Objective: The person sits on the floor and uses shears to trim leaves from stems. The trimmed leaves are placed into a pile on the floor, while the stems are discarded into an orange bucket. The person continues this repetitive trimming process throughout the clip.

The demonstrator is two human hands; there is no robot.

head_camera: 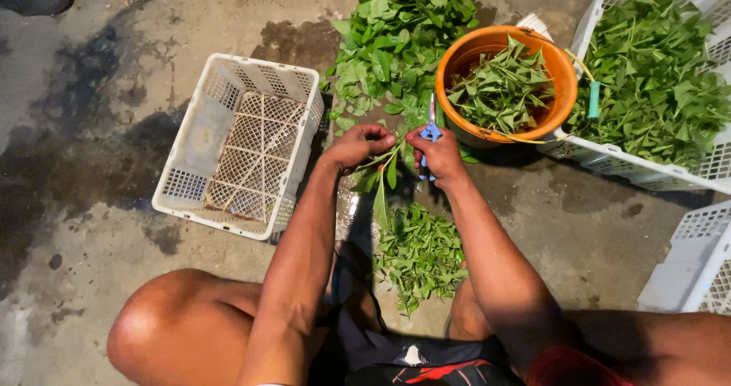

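My left hand (358, 145) pinches a leafy green stem (383, 174) whose long leaves hang down toward the floor. My right hand (438, 154) grips small blue-handled scissors (430, 131), blades pointing up, right beside that stem. Below both hands a small heap of cut greens (420, 253) lies on the concrete between my knees. Just beyond my hands a long pile of leafy greens (396, 36) stretches away. An orange bucket (560, 74) partly filled with leaves stands close to my right hand.
An empty white plastic crate (194, 138) sits on the left. A white crate (609, 157) full of greens stands at the far right, with another white crate (689, 264) below it. The concrete floor (84, 127) has wet dark patches.
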